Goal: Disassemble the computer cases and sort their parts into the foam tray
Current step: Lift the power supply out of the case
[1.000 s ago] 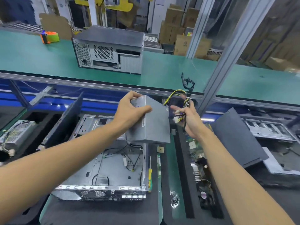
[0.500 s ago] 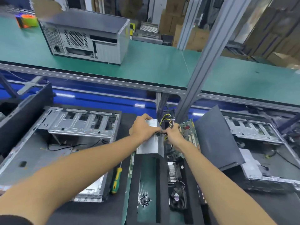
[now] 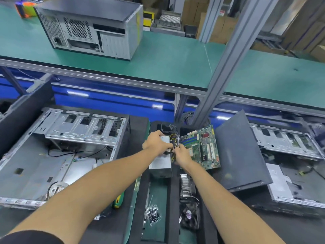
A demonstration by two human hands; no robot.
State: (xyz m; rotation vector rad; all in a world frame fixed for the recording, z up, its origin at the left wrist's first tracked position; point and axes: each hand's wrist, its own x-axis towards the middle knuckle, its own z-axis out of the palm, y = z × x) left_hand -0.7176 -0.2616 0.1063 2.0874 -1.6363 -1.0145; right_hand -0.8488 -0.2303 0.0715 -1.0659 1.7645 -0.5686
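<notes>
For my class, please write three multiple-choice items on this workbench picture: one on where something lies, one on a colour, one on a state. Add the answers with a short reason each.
1. Where does the motherboard lie?
A. right of the power supply
B. on the upper green shelf
C. inside the open case on the left

2. What colour is the screwdriver handle?
A. red and black
B. green and yellow
C. plain blue

3. What is the right hand doing?
A. resting flat and empty
B. holding the screwdriver
C. gripping the cable bundle

Answers:
1. A, the board sits just right of the grey box.
2. B, both colours show on it.
3. C, its fingers close on the wires.
</notes>
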